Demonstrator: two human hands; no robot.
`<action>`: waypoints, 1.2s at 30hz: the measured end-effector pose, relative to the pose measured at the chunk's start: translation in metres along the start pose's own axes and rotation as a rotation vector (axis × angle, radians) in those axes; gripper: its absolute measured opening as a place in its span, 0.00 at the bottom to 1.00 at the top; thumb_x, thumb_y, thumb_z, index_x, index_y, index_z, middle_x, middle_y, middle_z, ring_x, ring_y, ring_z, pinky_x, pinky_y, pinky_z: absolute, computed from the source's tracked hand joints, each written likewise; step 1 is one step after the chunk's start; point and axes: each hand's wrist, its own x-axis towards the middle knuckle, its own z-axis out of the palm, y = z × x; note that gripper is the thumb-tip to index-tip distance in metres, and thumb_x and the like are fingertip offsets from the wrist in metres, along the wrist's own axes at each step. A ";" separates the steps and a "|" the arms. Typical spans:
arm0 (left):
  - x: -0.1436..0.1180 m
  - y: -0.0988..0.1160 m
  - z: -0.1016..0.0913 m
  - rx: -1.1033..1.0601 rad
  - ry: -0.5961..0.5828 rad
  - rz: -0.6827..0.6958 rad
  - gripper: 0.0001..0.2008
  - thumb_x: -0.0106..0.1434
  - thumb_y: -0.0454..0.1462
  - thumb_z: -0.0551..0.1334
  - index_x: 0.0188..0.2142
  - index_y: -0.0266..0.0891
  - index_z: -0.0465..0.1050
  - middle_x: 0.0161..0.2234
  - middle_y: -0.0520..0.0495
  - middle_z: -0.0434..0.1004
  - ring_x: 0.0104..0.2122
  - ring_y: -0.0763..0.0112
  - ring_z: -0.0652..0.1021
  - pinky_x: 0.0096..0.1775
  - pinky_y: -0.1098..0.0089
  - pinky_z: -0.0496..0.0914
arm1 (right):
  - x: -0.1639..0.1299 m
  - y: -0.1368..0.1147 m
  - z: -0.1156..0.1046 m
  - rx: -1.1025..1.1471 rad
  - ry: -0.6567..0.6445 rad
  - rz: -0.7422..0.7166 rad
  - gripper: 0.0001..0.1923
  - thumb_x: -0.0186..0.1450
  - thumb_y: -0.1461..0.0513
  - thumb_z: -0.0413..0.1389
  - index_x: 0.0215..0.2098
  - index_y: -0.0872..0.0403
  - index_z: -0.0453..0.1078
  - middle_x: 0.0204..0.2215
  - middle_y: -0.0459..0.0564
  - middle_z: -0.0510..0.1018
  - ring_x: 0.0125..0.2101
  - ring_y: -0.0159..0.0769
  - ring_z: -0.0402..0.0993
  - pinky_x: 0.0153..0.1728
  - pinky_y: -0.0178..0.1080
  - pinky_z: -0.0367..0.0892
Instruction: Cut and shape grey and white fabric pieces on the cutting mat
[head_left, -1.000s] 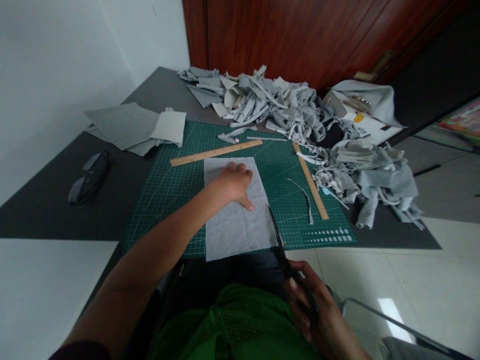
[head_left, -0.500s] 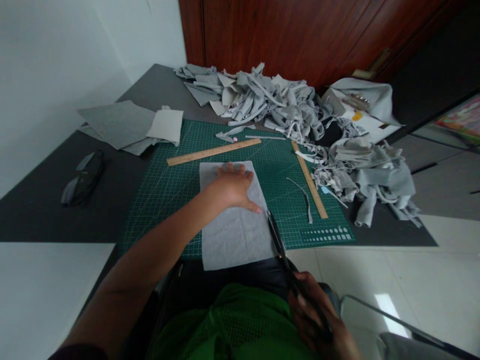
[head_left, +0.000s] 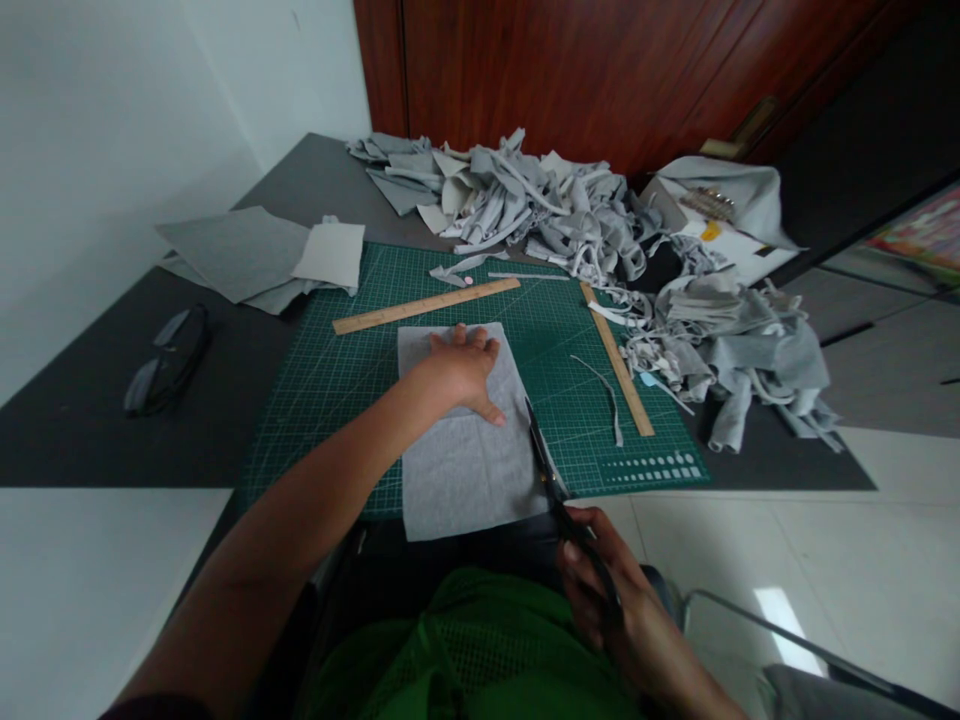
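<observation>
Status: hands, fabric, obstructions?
Left hand flat on grey rectangular fabric. Right hand holds black scissors at its right edge. Curved grey fabric strip nearby, clear of scissors.

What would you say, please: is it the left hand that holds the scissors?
No, the right hand holds the scissors, while the left hand lies spread on the grey cloth.

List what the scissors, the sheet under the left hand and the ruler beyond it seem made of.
Scissors: probably metal, finished dark, from their slim shape.
Sheet: likely fabric, matte, with soft creases.
Ruler: apparently wood, perhaps matte, from its tan colour.
</observation>
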 end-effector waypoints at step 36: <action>0.002 -0.004 0.004 -0.047 0.043 0.014 0.67 0.48 0.59 0.75 0.77 0.51 0.39 0.78 0.38 0.37 0.74 0.28 0.43 0.67 0.33 0.50 | 0.002 -0.008 0.022 0.009 0.065 0.001 0.31 0.58 0.41 0.69 0.50 0.45 0.64 0.24 0.35 0.66 0.16 0.24 0.55 0.13 0.28 0.52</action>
